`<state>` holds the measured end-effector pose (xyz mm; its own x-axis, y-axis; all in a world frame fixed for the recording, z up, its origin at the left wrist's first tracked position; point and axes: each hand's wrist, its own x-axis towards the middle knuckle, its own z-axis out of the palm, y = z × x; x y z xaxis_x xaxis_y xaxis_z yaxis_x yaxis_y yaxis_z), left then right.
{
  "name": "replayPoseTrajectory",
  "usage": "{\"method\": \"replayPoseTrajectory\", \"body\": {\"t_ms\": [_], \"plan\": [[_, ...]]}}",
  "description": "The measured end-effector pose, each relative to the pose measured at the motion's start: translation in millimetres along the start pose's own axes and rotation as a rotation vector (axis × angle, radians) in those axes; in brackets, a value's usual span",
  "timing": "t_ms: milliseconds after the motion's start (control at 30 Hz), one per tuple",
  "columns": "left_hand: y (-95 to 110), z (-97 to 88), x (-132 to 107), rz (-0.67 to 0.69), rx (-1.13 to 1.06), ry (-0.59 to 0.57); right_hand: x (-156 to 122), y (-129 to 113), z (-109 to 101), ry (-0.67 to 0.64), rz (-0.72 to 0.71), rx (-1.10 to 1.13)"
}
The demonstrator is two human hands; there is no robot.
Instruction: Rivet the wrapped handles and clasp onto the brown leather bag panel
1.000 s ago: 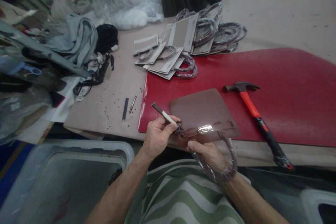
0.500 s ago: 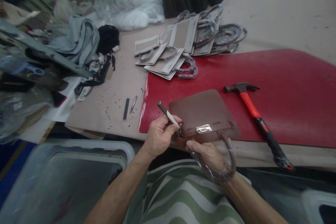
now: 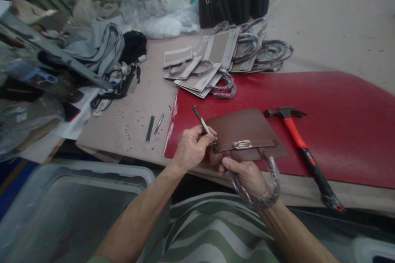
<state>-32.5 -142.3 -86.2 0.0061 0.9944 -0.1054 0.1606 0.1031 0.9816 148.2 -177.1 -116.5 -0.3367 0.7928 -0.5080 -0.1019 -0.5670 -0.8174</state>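
well left of the fingers, one translucent plastic bin (image 3: 103, 167) stands below a cluttered, pale-covered worktable (image 3: 95, 132); beyond the bin, one white tag (image 3: 101, 107) carries dark print too small to read. nearer the left fingers, among scattered tiny dark bits, lie two slim tools: one flat black bar (image 3: 150, 128) and one metal rod (image 3: 159, 124). the person's left hand (image 3: 190, 148) pinches one white-banded metal hand tool (image 3: 202, 121), its lower end at the left edge of one brown leather bag panel (image 3: 240, 125). beyond the fingers, pale-backed bag panels (image 3: 220, 45) with plastic-wrapped handles overlap too closely to count, and several black handbags (image 3: 234, 6) stand behind them. the brown panel, directly ahead of the right fingers and partly over a red mat (image 3: 342, 119), bears one metal clasp (image 3: 242, 144). the right hand (image 3: 247, 174) grips its near edge, one plastic-wrapped brown handle (image 3: 274, 172) looping around that hand. right of both hands' fingers, one claw hammer (image 3: 294, 132) with an orange-and-black grip lies across the mat.
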Motion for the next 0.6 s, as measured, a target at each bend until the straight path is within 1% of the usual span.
{"method": "replayPoseTrajectory", "body": {"t_ms": [167,400,500,600], "plan": [[-1.2,1.1,-4.7,0.049,0.010,0.017,1.2,1.1,-0.9,-0.029,0.012,0.059],[-2.2,1.1,-10.1,0.109,0.056,0.037,1.9,-3.9,2.2,-0.080,-0.029,0.142],[-3.2,1.9,-10.3,0.129,0.081,0.041,2.8,-4.7,1.0,-0.094,0.002,0.126],[-4.9,3.2,-5.6,0.159,0.105,0.036,6.9,-3.7,-1.8,-0.081,0.085,0.142]]}}
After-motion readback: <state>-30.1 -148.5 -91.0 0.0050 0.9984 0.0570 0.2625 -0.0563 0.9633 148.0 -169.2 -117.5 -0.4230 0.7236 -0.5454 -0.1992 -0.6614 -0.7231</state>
